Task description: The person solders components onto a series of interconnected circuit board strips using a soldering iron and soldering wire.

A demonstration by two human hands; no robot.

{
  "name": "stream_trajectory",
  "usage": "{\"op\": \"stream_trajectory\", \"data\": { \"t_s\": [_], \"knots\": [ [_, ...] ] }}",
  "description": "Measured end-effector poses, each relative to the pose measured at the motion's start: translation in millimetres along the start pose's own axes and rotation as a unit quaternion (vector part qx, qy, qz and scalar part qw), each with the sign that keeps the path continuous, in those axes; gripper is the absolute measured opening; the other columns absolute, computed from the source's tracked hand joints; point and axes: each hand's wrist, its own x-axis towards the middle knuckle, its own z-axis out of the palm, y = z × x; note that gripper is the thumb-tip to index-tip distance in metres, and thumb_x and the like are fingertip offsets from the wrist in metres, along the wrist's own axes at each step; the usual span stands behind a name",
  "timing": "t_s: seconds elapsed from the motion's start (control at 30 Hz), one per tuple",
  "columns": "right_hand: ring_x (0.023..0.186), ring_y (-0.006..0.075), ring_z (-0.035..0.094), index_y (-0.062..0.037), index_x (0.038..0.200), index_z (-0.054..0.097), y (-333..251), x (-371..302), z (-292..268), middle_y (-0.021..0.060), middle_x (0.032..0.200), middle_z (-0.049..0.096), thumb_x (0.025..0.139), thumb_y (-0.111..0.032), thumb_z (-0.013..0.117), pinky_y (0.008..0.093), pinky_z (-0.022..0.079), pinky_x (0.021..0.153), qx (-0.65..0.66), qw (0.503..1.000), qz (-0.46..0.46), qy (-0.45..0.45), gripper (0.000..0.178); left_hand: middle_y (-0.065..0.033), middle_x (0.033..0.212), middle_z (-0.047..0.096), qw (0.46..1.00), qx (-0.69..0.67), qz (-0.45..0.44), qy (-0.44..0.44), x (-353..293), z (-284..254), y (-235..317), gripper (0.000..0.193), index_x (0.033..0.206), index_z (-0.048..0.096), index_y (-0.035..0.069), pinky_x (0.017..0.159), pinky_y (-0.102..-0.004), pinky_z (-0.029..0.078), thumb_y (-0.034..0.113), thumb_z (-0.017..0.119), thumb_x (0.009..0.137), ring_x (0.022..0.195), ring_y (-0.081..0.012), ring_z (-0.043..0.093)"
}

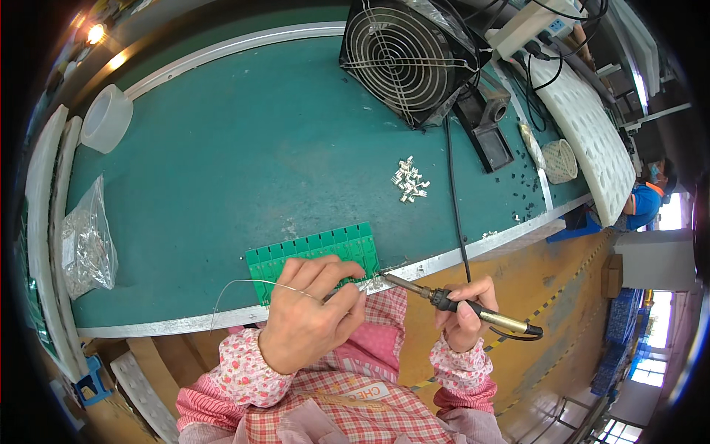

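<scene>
Right grip [467,318] curled snugly round soldering iron [442,300]

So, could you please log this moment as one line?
left hand: thin wire; right hand: soldering iron; iron tip: near green circuit board; white parts: loose pile

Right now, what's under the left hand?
A green circuit board and the table's metal edge run beneath the left hand. The board's far strip shows; what the hand covers of the near side cannot be seen.

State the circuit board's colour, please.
The circuit board is bright green; it shows best in the head view.
</scene>
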Motion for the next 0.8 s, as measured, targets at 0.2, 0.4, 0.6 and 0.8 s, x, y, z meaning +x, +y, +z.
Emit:
{"op": "stream_trajectory", "data": {
  "t_s": [0.2,0.4,0.6,0.8],
  "knots": [
    [0.047,0.0128,0.054,0.0024,0.092,0.053,-1,1,1,0.0118,0.064,0.059,0.089,-0.022,0.062,0.0241,0.041,0.042,-0.007,1.000,-0.003,-0.004,0.027,-0.0034,0.100,0.067,1.000,0.013,0.000,0.003,1,2,1,0.013,0.077,0.062,0.007,0.079,-0.0376,0.045,0.006,0.073,0.072,0.093,-0.0230,0.063],
    [0.046,0.0119,0.051,0.0023,0.095,0.052,-2,-3,-1,0.0138,0.070,0.059,0.090,-0.021,0.061,0.0242,0.040,0.041,-0.006,0.999,-0.020,0.041,0.026,-0.0024,0.099,0.068,1.000,-0.012,-0.001,-0.002,2,-4,-2,0.011,0.076,0.062,0.007,0.080,-0.0371,0.045,0.006,0.073,0.073,0.093,-0.0214,0.066],
    [0.045,0.0115,0.050,0.0025,0.096,0.051,-5,-4,0,0.0142,0.072,0.059,0.091,-0.020,0.060,0.0244,0.039,0.041,-0.002,1.000,-0.019,0.022,0.025,-0.0032,0.098,0.070,0.999,-0.030,-0.011,-0.012,2,-10,-3,0.010,0.075,0.062,0.006,0.080,-0.0366,0.045,0.005,0.072,0.074,0.093,-0.0211,0.068],
    [0.047,0.0116,0.053,0.0025,0.096,0.052,-4,-6,7,0.0131,0.068,0.061,0.091,-0.020,0.061,0.0244,0.043,0.043,-0.015,0.999,-0.028,-0.013,0.025,-0.0031,0.098,0.069,0.999,-0.040,-0.010,-0.017,1,-12,-4,0.010,0.075,0.062,0.006,0.080,-0.0367,0.045,0.005,0.071,0.075,0.093,-0.0218,0.068]
  ]
}}
